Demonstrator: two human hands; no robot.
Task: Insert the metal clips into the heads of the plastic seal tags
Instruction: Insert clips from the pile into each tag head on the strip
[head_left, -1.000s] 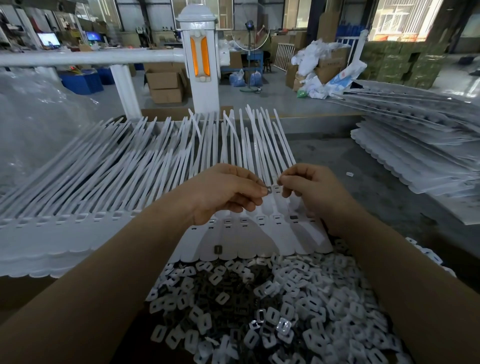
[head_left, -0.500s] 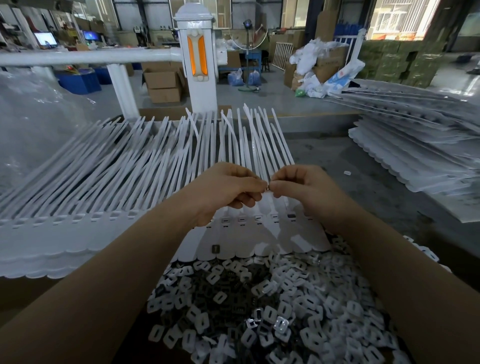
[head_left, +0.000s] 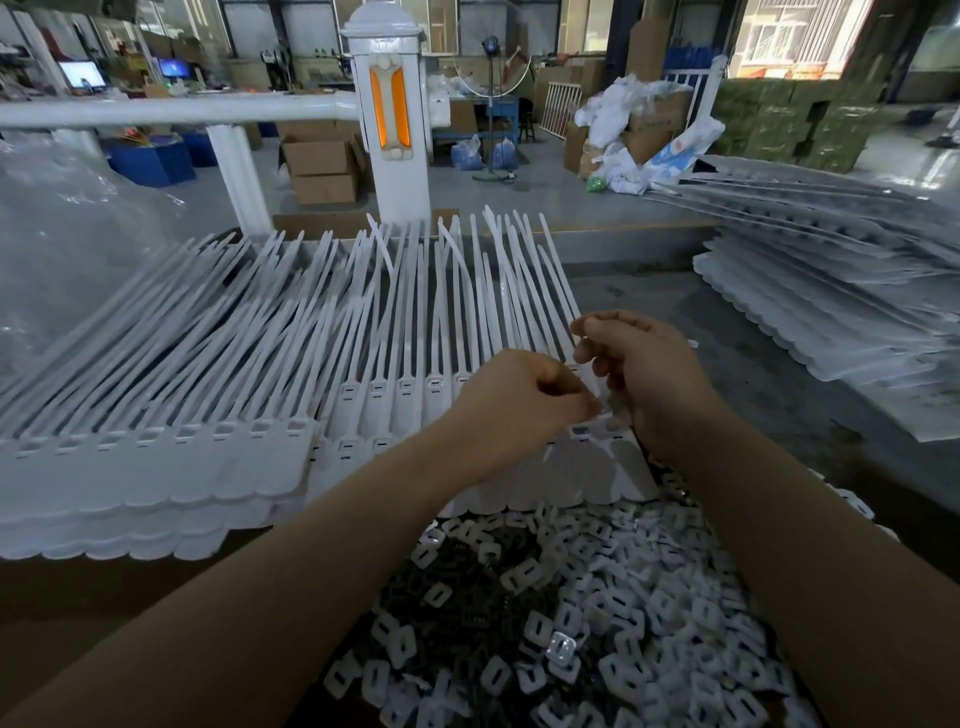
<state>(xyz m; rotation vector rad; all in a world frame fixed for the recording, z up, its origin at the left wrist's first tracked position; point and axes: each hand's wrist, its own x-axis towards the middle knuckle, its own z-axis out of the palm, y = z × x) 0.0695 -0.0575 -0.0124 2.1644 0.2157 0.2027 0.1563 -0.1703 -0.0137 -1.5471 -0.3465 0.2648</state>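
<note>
two bare hands meet in the middle of the view, just over a sheet of white plastic seal tags (head_left: 597, 467). the left hand (head_left: 511, 397) comes in from 7 o'clock. its fingers are curled tight and its fingertips pinch down at the head of a tag (head_left: 581, 430) at the right end of the sheet. what sits between the fingertips is too small and blurry to tell. the right hand (head_left: 641, 374) comes in from 4 o'clock, just beside the left hand at its 2 o'clock. its fingers are curled in too, and they seem to pinch a thin white strap (head_left: 592, 376) of a tag. it is too blurry to tell for sure.

the tags lie side by side in a row, with flat round ends near the person and long thin straps that point away toward 12 o'clock. a bigger stack of tag sheets (head_left: 156, 467) lies at 9 o'clock of the hands. another pile of tag sheets (head_left: 831, 312) lies well apart at 2 o'clock.

at 6 o'clock, under both arms, is a big heap of small metal clips (head_left: 571, 623), some shiny and some dark. the heap touches the near edge of the tag sheet.

far back at 12 o'clock stands a white post with orange strips (head_left: 387, 109).
</note>
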